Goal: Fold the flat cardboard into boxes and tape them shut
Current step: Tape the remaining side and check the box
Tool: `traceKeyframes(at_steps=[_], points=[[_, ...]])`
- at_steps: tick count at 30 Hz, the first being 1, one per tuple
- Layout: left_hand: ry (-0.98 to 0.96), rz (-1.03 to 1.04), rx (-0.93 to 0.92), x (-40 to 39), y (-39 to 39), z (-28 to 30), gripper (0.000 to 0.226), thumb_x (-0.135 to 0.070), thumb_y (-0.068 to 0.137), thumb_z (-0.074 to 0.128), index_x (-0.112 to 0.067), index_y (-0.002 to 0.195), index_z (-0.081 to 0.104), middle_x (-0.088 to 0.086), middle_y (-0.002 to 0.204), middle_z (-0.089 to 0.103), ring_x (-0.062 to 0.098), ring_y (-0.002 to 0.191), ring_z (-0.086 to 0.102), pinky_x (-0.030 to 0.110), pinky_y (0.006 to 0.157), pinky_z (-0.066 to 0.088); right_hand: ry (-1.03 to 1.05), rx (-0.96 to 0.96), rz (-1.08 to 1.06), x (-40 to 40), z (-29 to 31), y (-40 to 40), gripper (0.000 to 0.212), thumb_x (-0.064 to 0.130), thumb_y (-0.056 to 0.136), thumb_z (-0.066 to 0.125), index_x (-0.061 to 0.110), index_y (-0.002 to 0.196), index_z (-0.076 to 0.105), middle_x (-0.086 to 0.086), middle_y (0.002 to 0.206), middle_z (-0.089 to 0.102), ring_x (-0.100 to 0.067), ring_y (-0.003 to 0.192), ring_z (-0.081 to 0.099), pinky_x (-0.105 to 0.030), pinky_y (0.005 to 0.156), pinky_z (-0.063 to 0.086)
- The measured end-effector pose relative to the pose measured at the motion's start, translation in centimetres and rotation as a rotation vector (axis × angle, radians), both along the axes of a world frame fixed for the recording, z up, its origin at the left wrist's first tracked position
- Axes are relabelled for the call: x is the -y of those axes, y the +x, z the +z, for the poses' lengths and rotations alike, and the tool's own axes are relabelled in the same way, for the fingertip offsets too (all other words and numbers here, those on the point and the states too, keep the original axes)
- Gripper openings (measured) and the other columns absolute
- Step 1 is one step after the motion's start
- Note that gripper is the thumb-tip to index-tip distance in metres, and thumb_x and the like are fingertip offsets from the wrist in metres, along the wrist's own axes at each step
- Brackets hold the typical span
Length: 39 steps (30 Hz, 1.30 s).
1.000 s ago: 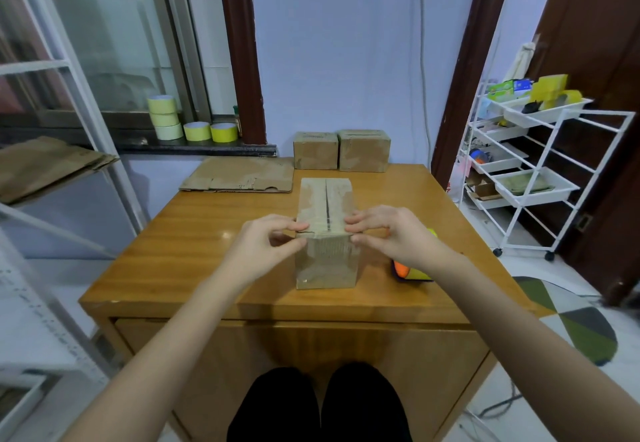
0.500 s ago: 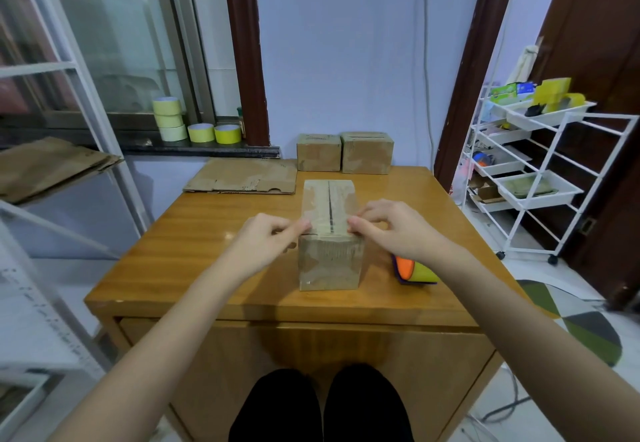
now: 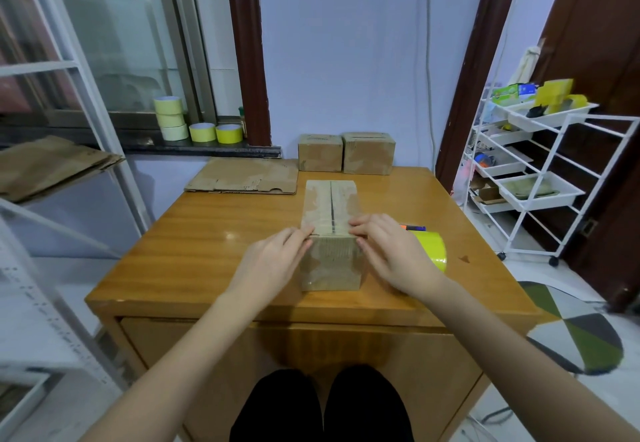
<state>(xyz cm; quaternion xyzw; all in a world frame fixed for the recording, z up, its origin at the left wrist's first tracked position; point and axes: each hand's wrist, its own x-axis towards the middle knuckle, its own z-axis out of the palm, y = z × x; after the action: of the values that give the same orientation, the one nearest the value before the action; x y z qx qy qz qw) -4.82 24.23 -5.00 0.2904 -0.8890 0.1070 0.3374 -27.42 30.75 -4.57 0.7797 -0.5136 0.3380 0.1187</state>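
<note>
Hands (image 3: 273,261) (image 3: 391,254) on box (image 3: 330,220) front edge

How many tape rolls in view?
6: three stacked on the windowsill, two beside them, one on the table behind the right hand. The cart may hold more.

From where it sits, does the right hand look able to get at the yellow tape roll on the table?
Probably yes. The tape roll lies just right of the right hand, beside the box, with nothing between them; the hand would have to leave the box.
</note>
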Motion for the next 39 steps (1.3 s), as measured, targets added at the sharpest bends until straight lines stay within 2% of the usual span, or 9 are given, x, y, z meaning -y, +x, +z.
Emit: traceKeyframes(at_steps=[4,7,10,16,25,29,33,36,39], points=[[0.012,0.055,-0.039,-0.7,-0.5,0.3,0.04,-0.034,0.091,0.042,-0.008,0.107,0.068,0.002,0.086,0.071,0.013,0.06,0.065,0.019,0.043,0.042,-0.018,0.067,-0.083,-0.1,0.0,0.9,0.029,0.034,0.079,0.054,0.013,0.095,0.065,0.003,0.108,0.067,-0.015,0.104,0.059,-0.035,0.075,0.052],[0.046,0.132,-0.077,-1.0,-1.2,1.1,0.033,-0.044,0.087,0.06,-0.013,0.094,0.07,-0.002,0.076,0.069,0.014,0.053,0.062,0.017,0.043,0.033,-0.028,0.045,-0.174,0.4,0.5,1.4,0.033,0.049,0.077,0.068,0.017,0.086,0.064,0.006,0.099,0.068,-0.017,0.09,0.06,-0.034,0.066,0.05],[0.095,0.175,-0.088,-0.7,-1.4,1.7,0.034,-0.051,0.083,0.064,-0.018,0.09,0.069,-0.002,0.082,0.072,0.02,0.062,0.067,0.023,0.047,0.038,-0.021,0.085,-0.177,0.8,0.5,1.6,0.027,0.039,0.073,0.079,0.017,0.081,0.065,0.005,0.091,0.069,-0.018,0.081,0.057,-0.033,0.062,0.048],[0.264,0.186,0.012,0.0,-0.6,2.9,0.032,-0.049,0.092,0.052,-0.033,0.115,0.066,-0.01,0.108,0.071,0.016,0.096,0.065,0.026,0.065,0.04,0.151,0.284,-0.076,0.6,1.7,0.9,0.012,0.015,0.075,0.08,0.01,0.085,0.075,0.0,0.101,0.072,-0.016,0.092,0.057,-0.032,0.084,0.045],[0.414,0.075,-0.027,0.0,0.9,2.7,0.03,-0.043,0.094,0.053,-0.04,0.123,0.061,-0.017,0.119,0.065,0.001,0.091,0.06,0.024,0.073,0.048,0.353,0.367,0.026,0.1,1.9,-0.3,0.028,-0.006,0.091,0.054,0.009,0.107,0.072,0.009,0.117,0.062,-0.005,0.123,0.049,-0.013,0.106,0.032],[0.348,0.041,-0.084,-0.8,0.9,2.0,0.032,-0.045,0.089,0.059,-0.035,0.118,0.065,-0.016,0.098,0.059,0.002,0.087,0.053,0.018,0.063,0.04,0.358,0.37,-0.015,0.2,2.2,-0.2,0.03,-0.006,0.092,0.051,0.01,0.107,0.072,0.0,0.126,0.062,-0.008,0.122,0.051,-0.018,0.103,0.039],[0.181,0.027,-0.184,-2.1,-0.6,1.5,0.034,-0.05,0.076,0.063,-0.026,0.096,0.075,-0.011,0.08,0.048,0.009,0.078,0.043,0.014,0.057,0.024,0.231,0.406,-0.166,0.8,1.9,0.7,0.021,0.003,0.09,0.06,0.009,0.108,0.07,-0.006,0.111,0.067,-0.02,0.103,0.063,-0.022,0.083,0.05],[0.095,0.061,-0.197,-2.9,-2.7,1.4,0.033,-0.053,0.07,0.065,-0.023,0.081,0.074,-0.007,0.079,0.046,0.013,0.079,0.043,0.023,0.066,0.031,0.183,0.358,-0.254,1.0,1.6,1.2,0.02,0.011,0.09,0.062,0.01,0.109,0.068,-0.007,0.105,0.064,-0.021,0.094,0.064,-0.037,0.081,0.052],[0.06,0.137,-0.155,-3.5,-5.0,1.3,0.029,-0.05,0.071,0.067,-0.022,0.074,0.069,-0.003,0.079,0.051,0.018,0.079,0.05,0.029,0.07,0.035,0.218,0.385,-0.3,0.8,2.0,1.6,0.023,0.011,0.094,0.053,0.008,0.114,0.064,-0.009,0.11,0.063,-0.023,0.096,0.063,-0.032,0.084,0.047]])
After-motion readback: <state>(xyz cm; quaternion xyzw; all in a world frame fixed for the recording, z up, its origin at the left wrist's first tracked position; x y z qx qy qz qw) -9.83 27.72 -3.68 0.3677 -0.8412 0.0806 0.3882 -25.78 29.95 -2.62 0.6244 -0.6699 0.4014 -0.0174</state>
